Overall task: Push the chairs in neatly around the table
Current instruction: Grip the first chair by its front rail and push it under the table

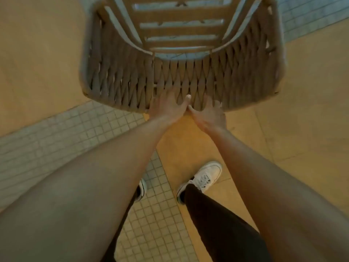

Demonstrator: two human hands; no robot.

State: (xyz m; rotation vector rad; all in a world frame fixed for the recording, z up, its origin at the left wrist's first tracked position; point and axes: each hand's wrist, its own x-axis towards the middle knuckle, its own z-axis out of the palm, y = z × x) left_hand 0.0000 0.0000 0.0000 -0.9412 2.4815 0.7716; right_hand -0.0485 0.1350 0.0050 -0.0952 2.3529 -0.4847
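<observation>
A tan chair (pixel 117 80) with a curved woven-rope back and a slatted seat fills the upper half of the head view. My left hand (pixel 169 107) and my right hand (pixel 208 115) sit side by side on the middle of the backrest's top rim, fingers curled over the weave, thumbs nearly touching. Both arms reach straight forward. No table is in view.
The floor is tan stone with strips of small pale square tiles (pixel 62 137) crossing left and beneath me. My legs in dark trousers and white shoes (pixel 204 176) stand just behind the chair. Open floor lies on both sides of the chair.
</observation>
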